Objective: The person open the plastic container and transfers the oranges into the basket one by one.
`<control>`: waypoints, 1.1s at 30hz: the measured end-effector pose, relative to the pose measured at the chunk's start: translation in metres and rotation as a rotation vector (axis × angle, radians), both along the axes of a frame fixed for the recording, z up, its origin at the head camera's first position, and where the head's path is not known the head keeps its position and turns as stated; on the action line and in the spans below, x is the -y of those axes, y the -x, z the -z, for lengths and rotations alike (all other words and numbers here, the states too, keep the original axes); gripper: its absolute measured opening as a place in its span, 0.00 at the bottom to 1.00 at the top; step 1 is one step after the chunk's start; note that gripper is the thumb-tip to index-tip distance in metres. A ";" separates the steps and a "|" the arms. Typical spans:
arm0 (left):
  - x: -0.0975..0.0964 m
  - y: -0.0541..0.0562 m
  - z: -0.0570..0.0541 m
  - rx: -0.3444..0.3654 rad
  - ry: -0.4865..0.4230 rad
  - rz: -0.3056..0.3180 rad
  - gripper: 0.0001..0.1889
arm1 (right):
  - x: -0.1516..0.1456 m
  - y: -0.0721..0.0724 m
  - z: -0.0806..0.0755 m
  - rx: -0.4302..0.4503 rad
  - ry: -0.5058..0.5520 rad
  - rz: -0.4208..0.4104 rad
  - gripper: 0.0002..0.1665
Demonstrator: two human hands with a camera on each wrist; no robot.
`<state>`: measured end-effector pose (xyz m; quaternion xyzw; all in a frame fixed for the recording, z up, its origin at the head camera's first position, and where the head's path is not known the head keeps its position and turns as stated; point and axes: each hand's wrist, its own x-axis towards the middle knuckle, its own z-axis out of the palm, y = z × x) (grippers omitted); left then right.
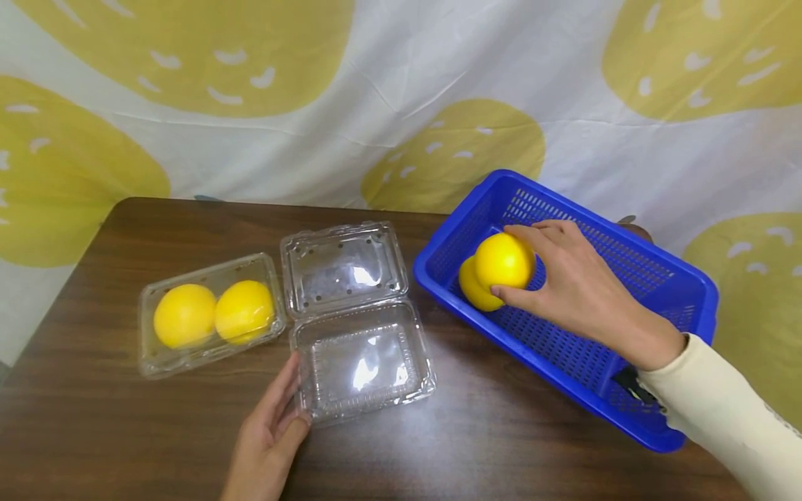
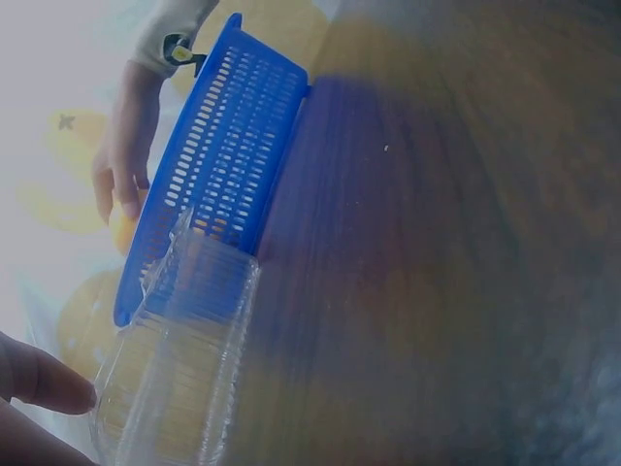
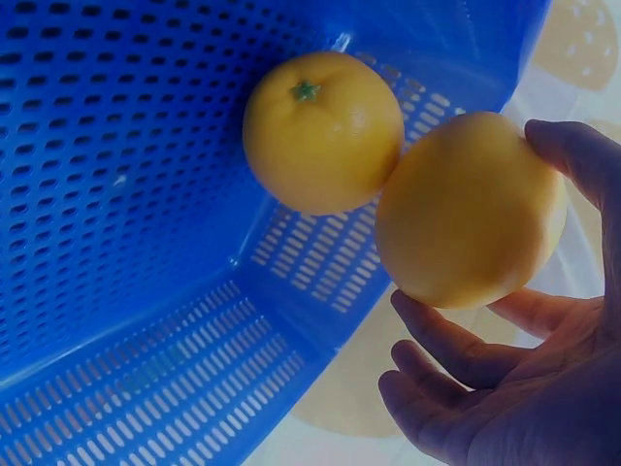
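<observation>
My right hand [image 1: 573,285] grips an orange [image 1: 503,261] between thumb and fingertips, up in the left part of the blue basket [image 1: 564,403]. Another orange [image 3: 323,133], with a green stem end, lies in the basket beside the held one in the right wrist view. My left hand [image 1: 272,424] pinches the near left edge of a clear plastic clamshell box [image 1: 360,362]. That box lies opened flat on the table, its perforated lid [image 1: 343,268] folded back behind the base. Nothing lies in the base.
To the left, a closed clear box [image 1: 213,268] holds two oranges [image 1: 184,316] on the brown wooden table [image 1: 156,431]. Behind the table hangs a white cloth with yellow prints [image 1: 401,83]. The basket's rim stands close right of the opened box.
</observation>
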<state>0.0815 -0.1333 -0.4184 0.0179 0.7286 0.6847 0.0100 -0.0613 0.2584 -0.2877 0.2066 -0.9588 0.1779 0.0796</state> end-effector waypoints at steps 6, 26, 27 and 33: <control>0.000 0.001 0.000 0.003 -0.008 0.000 0.43 | -0.009 0.004 -0.001 0.002 0.002 0.025 0.48; 0.000 0.001 -0.002 0.020 0.015 0.002 0.43 | -0.038 0.019 0.006 0.094 -0.061 0.148 0.48; 0.000 0.001 -0.002 0.020 0.017 0.003 0.43 | -0.038 0.019 0.005 0.090 -0.057 0.150 0.47; 0.000 0.002 -0.002 0.021 0.023 0.003 0.43 | -0.036 0.018 -0.003 0.081 -0.042 0.148 0.46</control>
